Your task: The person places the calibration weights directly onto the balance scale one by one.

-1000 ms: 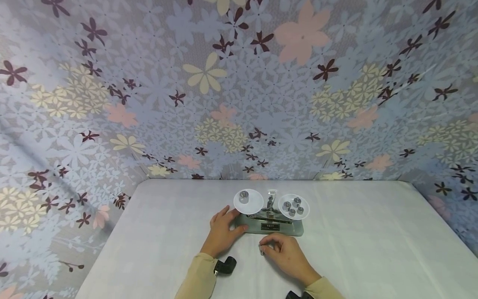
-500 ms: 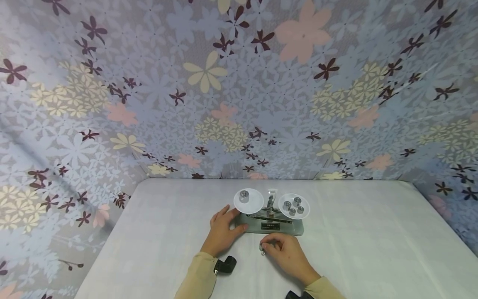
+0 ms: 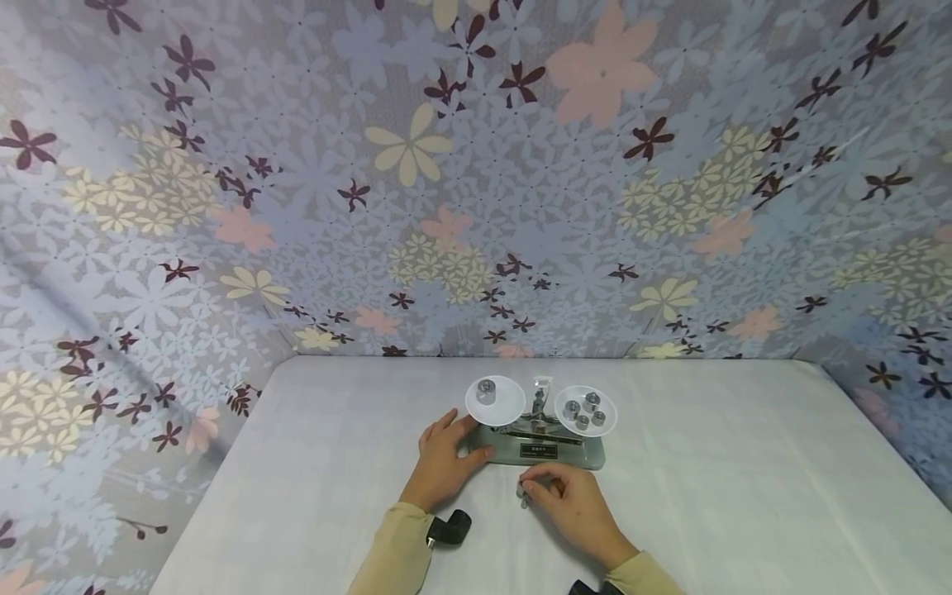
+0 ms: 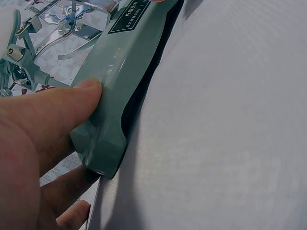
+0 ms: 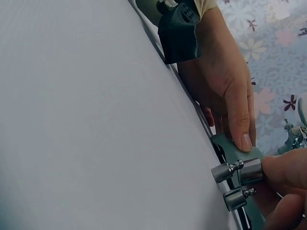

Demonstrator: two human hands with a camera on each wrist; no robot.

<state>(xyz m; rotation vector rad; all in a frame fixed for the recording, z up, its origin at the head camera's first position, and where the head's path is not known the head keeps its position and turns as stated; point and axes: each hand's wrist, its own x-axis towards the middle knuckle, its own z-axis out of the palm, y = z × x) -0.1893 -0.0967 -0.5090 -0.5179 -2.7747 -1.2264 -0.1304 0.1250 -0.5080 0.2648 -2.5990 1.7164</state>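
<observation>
A small green-grey balance scale (image 3: 506, 452) stands on the table with two white pans. My left hand (image 3: 442, 463) grips its left end; in the left wrist view the thumb (image 4: 84, 96) presses on the base and the other fingers reach behind the end. My right hand (image 3: 578, 508), in front of the base, pinches a shiny metal weight (image 5: 251, 171) between thumb and fingertip. Two smaller knobbed weights (image 5: 235, 199) show close beside it; whether they touch the fingers I cannot tell. A large weight (image 3: 487, 391) sits on the left pan (image 3: 506, 409). Several smaller weights (image 3: 583, 422) stand on the right pan (image 3: 574, 394).
White cloth covers the table (image 3: 744, 479), which ends at a flowered backdrop (image 3: 476, 207) behind the balance. Each wrist wears a black camera (image 3: 450, 529), the left one low over the cloth.
My right fingertips have shifted slightly away from me, and more of the metal weights shows beneath them. The left hand, balance and weights on the pans have kept their places.
</observation>
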